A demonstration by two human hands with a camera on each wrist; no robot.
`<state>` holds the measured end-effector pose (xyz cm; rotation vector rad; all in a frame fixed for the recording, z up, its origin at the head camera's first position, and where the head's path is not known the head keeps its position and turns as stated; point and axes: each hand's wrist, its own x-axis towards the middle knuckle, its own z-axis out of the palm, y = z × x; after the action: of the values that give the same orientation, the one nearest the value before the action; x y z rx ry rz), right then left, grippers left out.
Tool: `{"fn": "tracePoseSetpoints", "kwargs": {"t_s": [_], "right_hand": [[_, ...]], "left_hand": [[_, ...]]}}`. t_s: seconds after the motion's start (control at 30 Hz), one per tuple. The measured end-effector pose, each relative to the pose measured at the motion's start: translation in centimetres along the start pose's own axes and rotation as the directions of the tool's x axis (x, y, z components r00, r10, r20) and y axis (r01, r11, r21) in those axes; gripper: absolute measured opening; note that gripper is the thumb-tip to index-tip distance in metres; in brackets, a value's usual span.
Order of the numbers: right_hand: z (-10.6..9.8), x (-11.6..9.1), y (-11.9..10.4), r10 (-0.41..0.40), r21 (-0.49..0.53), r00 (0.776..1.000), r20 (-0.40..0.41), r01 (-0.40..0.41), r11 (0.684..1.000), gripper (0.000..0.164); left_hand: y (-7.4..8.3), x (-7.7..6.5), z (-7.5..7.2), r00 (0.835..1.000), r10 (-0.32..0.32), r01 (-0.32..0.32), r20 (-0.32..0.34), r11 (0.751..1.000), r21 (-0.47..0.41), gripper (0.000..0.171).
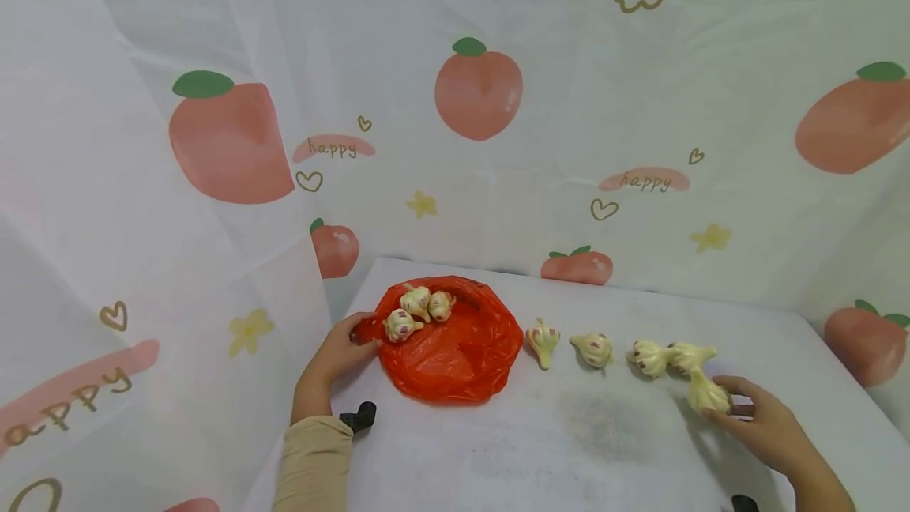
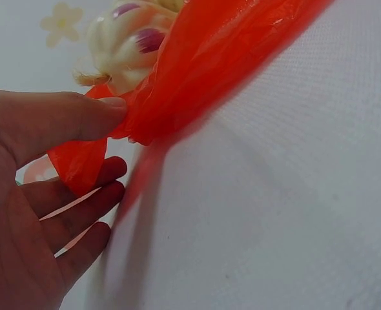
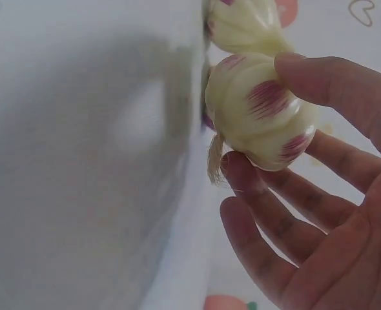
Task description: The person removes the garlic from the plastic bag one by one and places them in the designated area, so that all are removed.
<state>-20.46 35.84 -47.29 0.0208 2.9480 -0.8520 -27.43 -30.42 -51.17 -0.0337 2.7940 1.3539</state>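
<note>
A red plastic bag [image 1: 455,362] lies spread open on the white table, with three garlic bulbs [image 1: 402,325] at its left side. My left hand [image 1: 344,350] pinches the bag's left edge between thumb and index finger; its other fingers extend below the edge in the left wrist view. At the right, my right hand [image 1: 761,421] holds a garlic bulb [image 3: 261,110] with purple streaks and a tuft of dry roots, thumb on one side and fingers on the other. Just beyond it lie two more bulbs [image 1: 648,358], side by side.
Between the bag and the right-hand bulbs, two separate garlic bulbs [image 1: 543,342] lie on the white table [image 1: 540,449]. A black object [image 1: 359,417] is beside my left wrist, another [image 1: 744,503] at the bottom right. White curtains [image 1: 554,141] with fruit prints surround the table.
</note>
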Motion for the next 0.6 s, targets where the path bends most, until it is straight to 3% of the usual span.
{"fn": "tracePoseSetpoints", "kwargs": {"t_s": [0.2, 0.6], "right_hand": [[0.37, 0.07, 0.26, -0.012, 0.010, 1.000, -0.012, 0.012, 1.000, 0.068], [-0.58, 0.35, -0.13, 0.031, -0.044, 0.999, 0.028, -0.030, 0.999, 0.078]], "left_hand": [[0.18, 0.08, 0.02, 1.000, -0.001, 0.001, 0.000, 1.000, 0.002, 0.057], [-0.07, 0.20, 0.04, 1.000, -0.019, 0.019, -0.001, 1.000, 0.010, 0.058]]}}
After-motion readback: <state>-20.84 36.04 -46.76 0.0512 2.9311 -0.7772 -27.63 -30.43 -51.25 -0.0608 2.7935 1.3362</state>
